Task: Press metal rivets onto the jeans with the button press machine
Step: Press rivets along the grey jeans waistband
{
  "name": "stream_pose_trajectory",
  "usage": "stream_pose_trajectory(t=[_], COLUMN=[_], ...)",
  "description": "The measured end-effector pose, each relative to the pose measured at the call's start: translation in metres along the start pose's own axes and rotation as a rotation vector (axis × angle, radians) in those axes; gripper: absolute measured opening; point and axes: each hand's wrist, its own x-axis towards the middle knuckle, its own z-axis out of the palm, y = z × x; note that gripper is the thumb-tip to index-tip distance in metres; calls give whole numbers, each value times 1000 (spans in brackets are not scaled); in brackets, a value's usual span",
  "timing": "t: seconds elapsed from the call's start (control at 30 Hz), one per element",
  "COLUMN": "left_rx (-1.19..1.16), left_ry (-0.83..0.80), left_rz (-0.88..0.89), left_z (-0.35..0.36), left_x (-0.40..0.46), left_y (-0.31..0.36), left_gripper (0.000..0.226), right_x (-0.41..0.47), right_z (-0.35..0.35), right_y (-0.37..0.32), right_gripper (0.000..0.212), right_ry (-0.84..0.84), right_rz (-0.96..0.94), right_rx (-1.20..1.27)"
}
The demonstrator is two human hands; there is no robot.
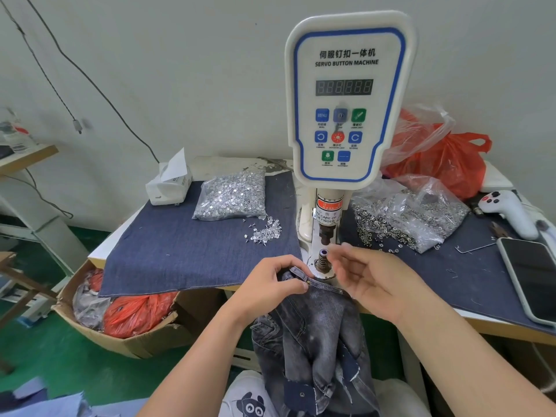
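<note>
Denim jeans [313, 326] hang off bench [469, 322] front edge below press [326, 233]. Left hand [264, 288] grip pinches waistband; right hand [370, 281] grip loose, apparently pinching something tiny, unclear. Soft, floppy, fairly heavy: hold at stiff waistband seam.

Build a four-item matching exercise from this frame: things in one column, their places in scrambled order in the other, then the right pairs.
Things:
1. tissue pack
2. phone
3. cardboard box
4. jeans

Places:
A. on the floor, under the table's left end
B. gripped by the left hand, just in front of the press
C. far left corner of the denim cloth
D. right edge of the table

Pairs: 1-C, 2-D, 3-A, 4-B
</note>
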Motion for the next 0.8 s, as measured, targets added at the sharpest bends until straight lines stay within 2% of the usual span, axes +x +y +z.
stream_pose_trajectory(t=[0.03, 0.1, 0.17, 0.2, 0.23, 0.37, 0.43, 0.53, 0.6, 0.67, 0.73, 0.8], left_rx=[-12, -46, -89, -110, -124, -108, -61, 120, 283, 339, 317, 394], left_ry=[-3, -12, -18, -26, -37, -82, -82, -76, -95, -77, 143, 512], left_rz=[5, 14, 38, 49, 56, 63, 44, 20, 25, 48, 69, 29], left_z=[-1, -3, -5, -4, -3, -2, -2, -3, -5, -9, -19, -38], left_x=[-2, -5, -9, -10, -11, -15, -16, -15, -15, -13, -4, 10], left_y=[-1, -2, -1, 1, 3, 9, 10, 7, 4, 2, -3, -12], left_gripper=[14, 14, 14, 17, 19, 18, 17, 12, 11, 15, 13, 7], right_x=[-3, -9, -13, -14, -14, -8, -4, 4, 10, 16, 20, 24], right_z=[-7, -23, -36, -41, -44, -52, -57, -59, -58, -59, -63, -66], right_y=[0, 0, -1, 0, 0, -3, -8, -11, -13, -14, -13, -10], right_gripper=[19, 18, 10, 9, 10, 18, 20, 17, 18, 19, 21, 23], right_ry=[36, 79, -21, -88, -141, -224, -298, -423, -443, -432, -419, -399], right_rz=[-116, -391, -544, -542, -528, -506, -434, -372, -410, -422, -433, -452], right_rx=[-190, -793, -1359, -1520, -1580, -1538, -1596, -1622, -1597, -1578, -1564, -1556])
